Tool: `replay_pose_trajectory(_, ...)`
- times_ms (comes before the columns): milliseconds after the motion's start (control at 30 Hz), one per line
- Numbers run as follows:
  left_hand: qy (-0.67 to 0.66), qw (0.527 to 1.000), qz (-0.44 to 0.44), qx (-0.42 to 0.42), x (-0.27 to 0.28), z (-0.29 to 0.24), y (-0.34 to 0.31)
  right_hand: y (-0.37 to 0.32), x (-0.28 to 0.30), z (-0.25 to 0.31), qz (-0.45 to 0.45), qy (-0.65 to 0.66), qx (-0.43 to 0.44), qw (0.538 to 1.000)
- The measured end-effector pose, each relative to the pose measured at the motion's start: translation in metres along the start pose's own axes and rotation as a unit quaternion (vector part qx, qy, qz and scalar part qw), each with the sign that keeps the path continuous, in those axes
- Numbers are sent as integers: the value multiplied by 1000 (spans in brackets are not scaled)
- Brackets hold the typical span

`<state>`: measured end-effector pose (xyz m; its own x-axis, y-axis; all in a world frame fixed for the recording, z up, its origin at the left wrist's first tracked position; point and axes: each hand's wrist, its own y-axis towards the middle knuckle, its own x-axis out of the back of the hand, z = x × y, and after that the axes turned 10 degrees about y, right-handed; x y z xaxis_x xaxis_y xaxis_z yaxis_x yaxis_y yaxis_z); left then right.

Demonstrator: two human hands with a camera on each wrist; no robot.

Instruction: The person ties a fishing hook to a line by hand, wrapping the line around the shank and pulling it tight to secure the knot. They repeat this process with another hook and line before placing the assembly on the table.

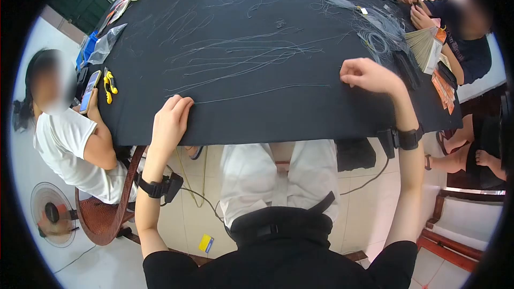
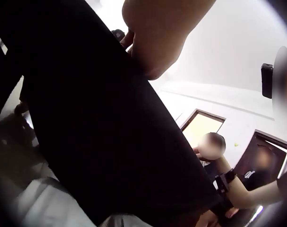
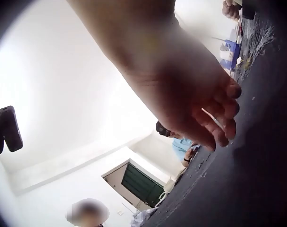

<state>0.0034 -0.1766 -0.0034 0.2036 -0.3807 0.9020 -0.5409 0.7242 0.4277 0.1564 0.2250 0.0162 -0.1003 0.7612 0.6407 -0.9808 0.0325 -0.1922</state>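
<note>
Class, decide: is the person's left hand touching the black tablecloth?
Touching. Head view: the left hand rests on the black tablecloth at its near edge.

tablecloth (image 1: 257,123): matt black cloth | thread (image 1: 257,93): thin grey fibre | floor (image 1: 364,203): glossy tile

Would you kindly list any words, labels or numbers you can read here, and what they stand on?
None can be read.
Orange cards: any print is too small and blurred.
Phone: the screen is lit, but its content is too small to read.
Yellow pack: too small to read.
</note>
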Motion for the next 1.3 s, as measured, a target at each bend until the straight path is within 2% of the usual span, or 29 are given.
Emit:
replay_pose_trajectory(33,34,999,-14,-15,2,2,-4,6,5,0,1,-24,-4,1000)
replay_pose_trajectory(67,76,997,28,-16,5,7,-7,15,10,0,-30,-76,10,997)
replay_pose_trajectory(100,99,995,15,-14,6,7,-7,25,13,8,-64,-103,12,993)
replay_pose_trajectory(167,145,989,-11,-13,10,6,-6,56,10,-2,-162,-46,89,982)
replay_pose_trajectory(267,219,975,-18,18,17,5,-1,96,6,-9,-184,-39,73,979)
replay_pose_trajectory(333,263,964,-34,30,24,2,3,114,3,-16,-192,-24,96,976)
replay_pose_trajectory(433,216,975,42,39,35,3,3,127,3,-19,-196,-29,109,974)
replay_pose_trajectory(533,185,968,158,69,41,-3,5,131,2,-19,-185,-53,97,977)
replay_pose_trajectory(633,195,963,174,62,36,0,4,135,2,-20,-179,-69,95,977)
replay_pose_trajectory(733,280,938,190,78,38,-4,4,137,0,-19,-184,-108,102,972)
replay_pose_trajectory(833,317,946,55,48,43,-10,9,134,-4,-19,-204,-144,106,962)
replay_pose_trajectory(867,287,954,57,60,46,-15,13,132,-3,-19,-204,-139,108,963)
replay_pose_trajectory(900,233,970,58,37,52,-23,19,130,-2,-17,-203,-135,110,964)
replay_pose_trajectory(1000,57,995,74,-37,65,-50,36,112,5,-2,-172,34,117,978)
replay_pose_trajectory(1100,-81,986,90,-115,58,-73,56,79,9,18,-37,207,84,974)
replay_pose_trajectory(1167,-146,975,57,-156,40,-83,72,59,-1,32,41,263,88,960)
replay_pose_trajectory(1267,-256,951,38,-171,-3,-85,106,52,-25,40,83,286,67,952)
replay_pose_trajectory(1300,-263,950,68,-156,-11,-86,116,54,-30,35,100,294,62,949)
